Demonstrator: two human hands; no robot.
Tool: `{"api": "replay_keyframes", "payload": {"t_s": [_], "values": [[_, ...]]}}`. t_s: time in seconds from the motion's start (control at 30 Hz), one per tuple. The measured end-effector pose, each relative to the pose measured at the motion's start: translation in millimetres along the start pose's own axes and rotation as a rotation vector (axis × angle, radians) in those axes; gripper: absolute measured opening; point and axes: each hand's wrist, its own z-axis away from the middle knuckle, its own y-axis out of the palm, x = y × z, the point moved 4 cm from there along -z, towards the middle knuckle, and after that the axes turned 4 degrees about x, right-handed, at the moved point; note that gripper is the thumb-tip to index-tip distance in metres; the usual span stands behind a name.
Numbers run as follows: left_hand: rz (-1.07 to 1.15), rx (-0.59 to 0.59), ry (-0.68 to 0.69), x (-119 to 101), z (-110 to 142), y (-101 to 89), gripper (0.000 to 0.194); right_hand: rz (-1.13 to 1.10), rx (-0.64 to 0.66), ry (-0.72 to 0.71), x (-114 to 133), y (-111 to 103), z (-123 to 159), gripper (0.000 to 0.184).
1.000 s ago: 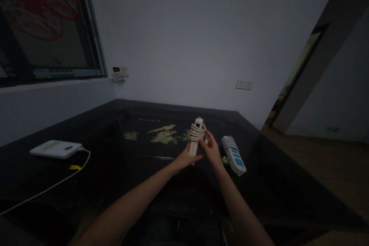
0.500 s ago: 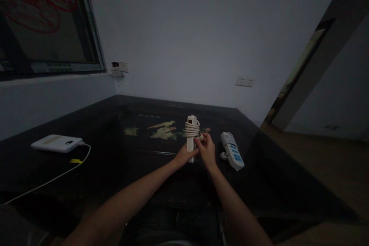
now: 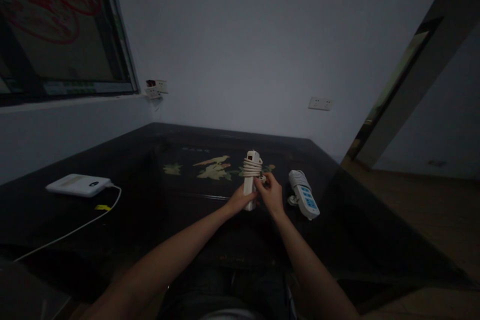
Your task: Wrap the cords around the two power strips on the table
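Observation:
A white power strip [image 3: 249,186], its cord [image 3: 252,167] wound several times around the upper part, is held up over the dark table. My left hand [image 3: 237,201] is closed around its lower end, thumb across the front. The fingers of my right hand [image 3: 271,194] pinch the plug end of the cord [image 3: 263,179] beside the strip's right edge; the fingertips partly hide it. Near the top of the strip a dark reddish switch shows. Right of my hands lies a second power strip [image 3: 308,201] with blue sockets, its own cord wrapped around its far end.
A white power bank [image 3: 77,185] with a white cable [image 3: 80,230] and a yellow tag [image 3: 102,207] lies on the left of the black table [image 3: 180,142]. Wall sockets [image 3: 320,104] sit behind the table, and more sockets [image 3: 157,89] are by the window.
The held power strip has turned more upright and shifted slightly left. My right hand has moved from beside the coils down to the plug end. The view has tilted a little.

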Motion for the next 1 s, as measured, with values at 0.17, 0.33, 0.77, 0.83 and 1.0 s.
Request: {"api": "replay_keyframes", "payload": {"t_s": [0.17, 0.33, 0.77, 0.83, 1.0], "values": [[0.042, 0.004, -0.025, 2.2, -1.6, -1.2, 0.062, 0.07, -0.003, 0.003, -2.4, -0.2, -0.6, 0.027], [0.072, -0.001, -0.041, 4.8, -4.1, -3.0, 0.06, 0.109, 0.007, -0.003, -4.5, 1.0, -1.4, 0.027], [0.108, -0.018, -0.031, -0.3, 0.9, 0.9, 0.055, 0.179, -0.005, 0.005, -5.7, 1.1, -2.7, 0.025], [0.114, -0.018, -0.03, 0.3, 0.9, 1.3, 0.057, 0.195, -0.01, 0.005, -6.2, 1.1, -3.1, 0.025], [0.115, -0.03, -0.028, 1.7, -1.4, -0.1, 0.064, 0.211, -0.004, 0.003, -7.0, 2.3, -3.5, 0.026]]}}
